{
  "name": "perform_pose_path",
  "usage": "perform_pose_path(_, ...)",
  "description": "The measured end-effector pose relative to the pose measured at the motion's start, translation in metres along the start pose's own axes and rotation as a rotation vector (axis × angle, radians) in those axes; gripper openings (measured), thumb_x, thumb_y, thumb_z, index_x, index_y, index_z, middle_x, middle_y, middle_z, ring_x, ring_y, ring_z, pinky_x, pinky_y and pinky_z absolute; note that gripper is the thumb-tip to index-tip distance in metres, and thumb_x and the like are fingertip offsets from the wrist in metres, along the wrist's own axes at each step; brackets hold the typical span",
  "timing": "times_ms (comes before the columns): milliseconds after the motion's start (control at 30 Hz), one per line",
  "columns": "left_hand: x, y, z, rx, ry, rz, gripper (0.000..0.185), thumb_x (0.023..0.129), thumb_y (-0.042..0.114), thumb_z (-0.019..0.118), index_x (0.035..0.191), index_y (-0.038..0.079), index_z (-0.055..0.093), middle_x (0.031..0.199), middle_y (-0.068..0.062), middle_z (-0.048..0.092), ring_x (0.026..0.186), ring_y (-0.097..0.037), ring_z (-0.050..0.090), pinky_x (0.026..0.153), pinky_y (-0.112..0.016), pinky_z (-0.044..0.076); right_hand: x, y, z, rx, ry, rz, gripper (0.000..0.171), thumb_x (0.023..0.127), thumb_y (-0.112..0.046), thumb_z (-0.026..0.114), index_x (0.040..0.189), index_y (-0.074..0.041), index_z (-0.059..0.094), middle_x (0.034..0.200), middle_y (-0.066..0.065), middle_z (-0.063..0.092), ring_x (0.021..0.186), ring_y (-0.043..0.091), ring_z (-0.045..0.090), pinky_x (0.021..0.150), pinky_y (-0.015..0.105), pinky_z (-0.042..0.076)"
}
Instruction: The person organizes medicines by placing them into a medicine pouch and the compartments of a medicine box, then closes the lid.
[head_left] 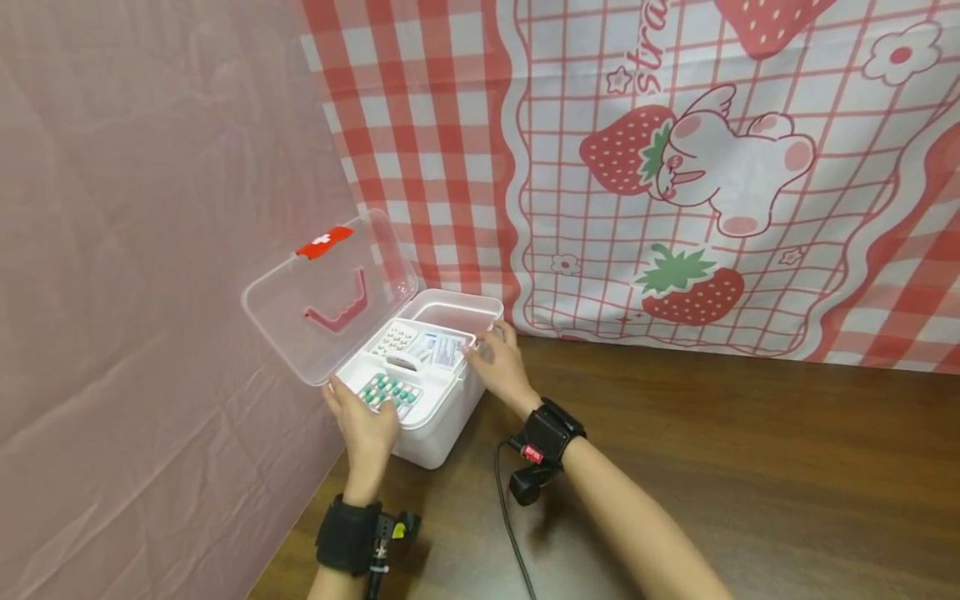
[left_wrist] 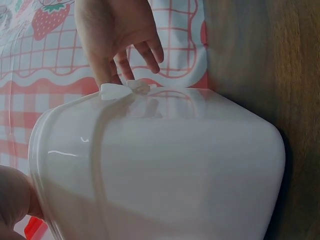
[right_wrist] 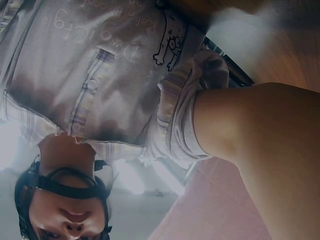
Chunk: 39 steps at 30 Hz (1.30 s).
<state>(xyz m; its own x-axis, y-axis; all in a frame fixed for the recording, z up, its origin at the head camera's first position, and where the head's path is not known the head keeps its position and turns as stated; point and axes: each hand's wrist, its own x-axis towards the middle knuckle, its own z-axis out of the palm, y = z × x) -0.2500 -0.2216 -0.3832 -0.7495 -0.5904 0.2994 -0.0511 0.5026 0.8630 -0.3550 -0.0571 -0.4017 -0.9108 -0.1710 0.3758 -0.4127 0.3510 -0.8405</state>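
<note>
A white medicine box (head_left: 431,442) stands on the table with its clear lid (head_left: 300,304) folded back to the left. Inside it sits a white tray (head_left: 423,404) with a raised middle handle (head_left: 402,361). A green-and-white capsule blister pack (head_left: 386,390) lies in the near compartment; a white tablet blister pack (head_left: 395,340) and small printed packets (head_left: 442,348) lie in the far one. My left hand (head_left: 363,421) spans the near end, thumb and fingers spread at the rim. At the right rim, my right hand (head_left: 501,367) touches the edge, its fingers extended past the side latch (left_wrist: 116,91).
The lid carries a red clasp (head_left: 324,242) with a white cross and a red handle (head_left: 341,308). A pink cloth wall (head_left: 150,292) rises on the left, a strawberry-print cloth (head_left: 637,275) behind. A black cable (head_left: 506,508) runs across the wooden table (head_left: 750,467).
</note>
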Motion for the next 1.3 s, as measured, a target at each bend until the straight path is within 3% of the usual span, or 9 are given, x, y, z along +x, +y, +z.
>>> perform_pose_path(133,0.0,-0.002,0.0,-0.001,-0.007,-0.002,0.09,0.07,-0.006,0.051,0.142,-0.009,-0.002,0.147,-0.031,-0.004,0.136,-0.044,0.004,0.111,-0.049,0.012,-0.001,0.0,0.001,-0.005,-0.016,0.014,0.036,0.087,-0.026,0.057,0.112,0.0,0.058,0.141,0.019,0.028,0.115,0.049,0.039,0.093,0.058,0.035)
perform_pose_path(400,0.0,-0.001,0.0,0.069,-0.115,-0.022,0.088,0.076,0.001,0.047,0.139,-0.012,-0.012,0.145,-0.032,-0.019,0.136,-0.043,-0.009,0.112,-0.048,0.006,0.0,-0.001,-0.001,-0.011,-0.007,-0.037,0.039,0.086,-0.021,0.057,0.121,-0.004,0.056,0.139,0.024,0.027,0.118,0.049,0.037,0.096,0.059,0.032)
perform_pose_path(533,0.001,-0.001,0.001,0.076,-0.118,-0.023,0.086,0.079,0.004,0.048,0.137,-0.015,-0.012,0.144,-0.032,-0.022,0.136,-0.043,-0.012,0.112,-0.047,0.004,0.0,-0.002,-0.003,-0.031,-0.013,-0.047,0.038,0.087,-0.022,0.057,0.119,-0.003,0.058,0.139,0.026,0.028,0.123,0.048,0.033,0.098,0.059,0.03)
perform_pose_path(633,0.003,-0.004,0.002,0.044,-0.107,-0.028,0.087,0.08,0.006,0.049,0.136,-0.017,-0.014,0.142,-0.035,-0.023,0.135,-0.044,-0.015,0.112,-0.048,0.003,0.002,0.002,-0.002,-0.044,0.012,-0.097,0.036,0.087,-0.021,0.056,0.118,-0.002,0.06,0.137,0.028,0.031,0.121,0.049,0.035,0.097,0.059,0.031)
perform_pose_path(833,0.011,-0.017,-0.005,-0.086,-0.127,-0.101,0.088,0.084,0.008,0.046,0.134,-0.014,-0.023,0.141,-0.032,-0.028,0.134,-0.039,-0.023,0.112,-0.043,-0.007,0.003,0.015,-0.002,-0.049,0.036,-0.147,0.032,0.088,-0.014,0.053,0.116,0.001,0.06,0.138,0.028,0.034,0.123,0.049,0.035,0.1,0.058,0.03)
perform_pose_path(1133,0.024,-0.025,-0.016,-0.163,-0.184,-0.071,0.091,0.083,0.004,0.043,0.134,-0.001,-0.032,0.143,-0.021,-0.034,0.135,-0.024,-0.024,0.112,-0.038,-0.01,0.002,0.018,-0.004,-0.047,-0.004,-0.176,0.034,0.091,-0.014,0.051,0.123,-0.006,0.057,0.143,0.031,0.024,0.132,0.046,0.023,0.103,0.059,0.024)
perform_pose_path(1300,0.026,-0.029,-0.016,-0.217,-0.154,-0.06,0.092,0.081,0.0,0.043,0.136,0.0,-0.031,0.146,-0.02,-0.028,0.138,-0.022,-0.016,0.113,-0.036,-0.006,0.0,0.017,-0.006,-0.071,0.005,-0.192,0.03,0.091,-0.015,0.052,0.118,-0.006,0.061,0.142,0.031,0.026,0.133,0.044,0.024,0.106,0.056,0.024)
